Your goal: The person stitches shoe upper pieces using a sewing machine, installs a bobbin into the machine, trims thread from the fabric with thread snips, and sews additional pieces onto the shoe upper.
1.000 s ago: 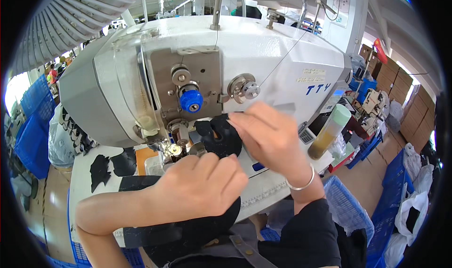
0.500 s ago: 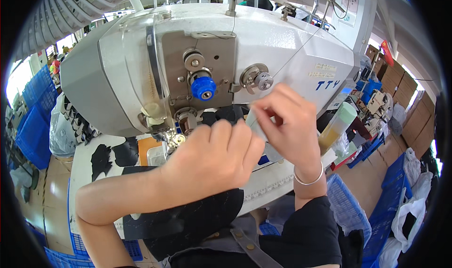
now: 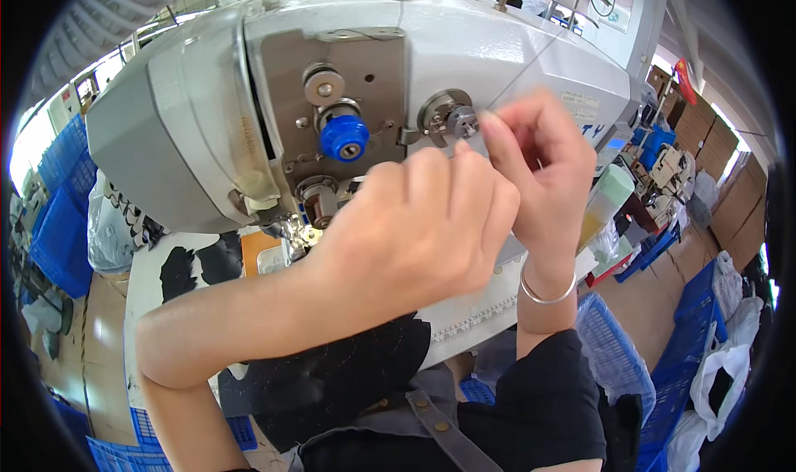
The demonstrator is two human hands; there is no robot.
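In front of a large white sewing machine (image 3: 473,33), both my hands are raised close together. My left hand (image 3: 419,227) is closed, its curled fingertips turned away, so whatever they pinch is hidden. Beside it, my right hand (image 3: 547,174) has thumb and forefinger pressed together next to a small metal bobbin (image 3: 462,124) on the machine's winder. I cannot make out what that pinch holds. A thin thread (image 3: 531,66) slants from the upper right down toward the bobbin and my right fingers. Left of the bobbin, a blue tension knob (image 3: 344,138) sticks out from a metal plate (image 3: 282,82).
Black cut pieces (image 3: 220,259) lie on the white table (image 3: 145,290) at left. More black material (image 3: 332,372) covers my lap. A green-capped bottle (image 3: 613,186) stands at right. Blue crates (image 3: 613,348) are on the floor either side, with cardboard boxes (image 3: 738,190) behind.
Both hands have moved up and to the right, bringing my right fingertips beside the bobbin. The machine sits slightly further left and higher in view.
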